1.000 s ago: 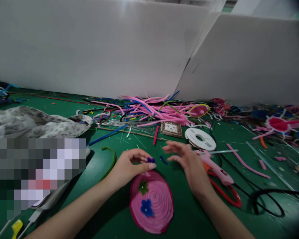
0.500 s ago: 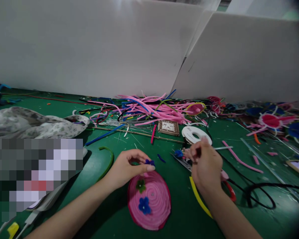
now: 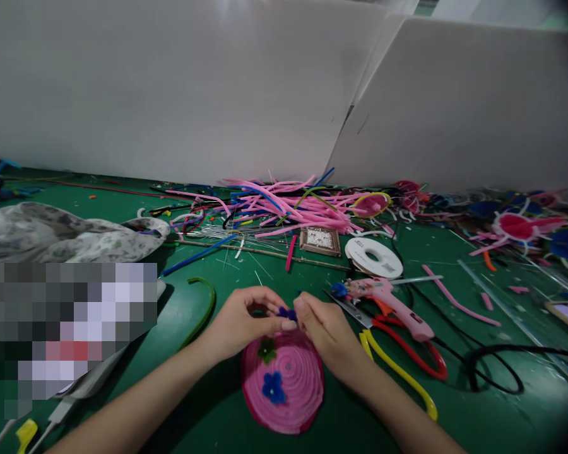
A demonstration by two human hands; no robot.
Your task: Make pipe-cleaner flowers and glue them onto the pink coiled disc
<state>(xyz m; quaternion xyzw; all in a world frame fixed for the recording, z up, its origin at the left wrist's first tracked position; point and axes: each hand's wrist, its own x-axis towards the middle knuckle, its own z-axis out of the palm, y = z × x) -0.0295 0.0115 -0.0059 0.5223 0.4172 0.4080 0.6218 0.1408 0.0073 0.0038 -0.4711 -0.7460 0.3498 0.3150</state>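
Between my two hands is a small dark-blue fuzzy flower (image 3: 286, 313). My left hand (image 3: 250, 318) pinches it between thumb and fingers. My right hand (image 3: 324, 325) is closed at the flower's right side, its fingertips touching it; whether it also holds something tiny is hidden. Just below lies a round pink coiled disc (image 3: 303, 397) with a darker pink edge. On the disc sit a green flower (image 3: 267, 350) and a bright blue flower (image 3: 273, 388), each with a pale centre. My right hand covers the disc's upper right edge.
Right of my hands lie a pink glue gun (image 3: 388, 302), red-handled scissors (image 3: 430, 362) and a yellow strip (image 3: 407, 381). Behind are a white spool (image 3: 390, 263), a small framed tray of white beads (image 3: 319, 241) and heaped pink pipe cleaners (image 3: 288, 208). A blurred-out device lies left.
My right hand has come left from over the glue gun to the dark-blue flower, uncovering the gun and scissors. My left hand keeps its pinch in nearly the same place.
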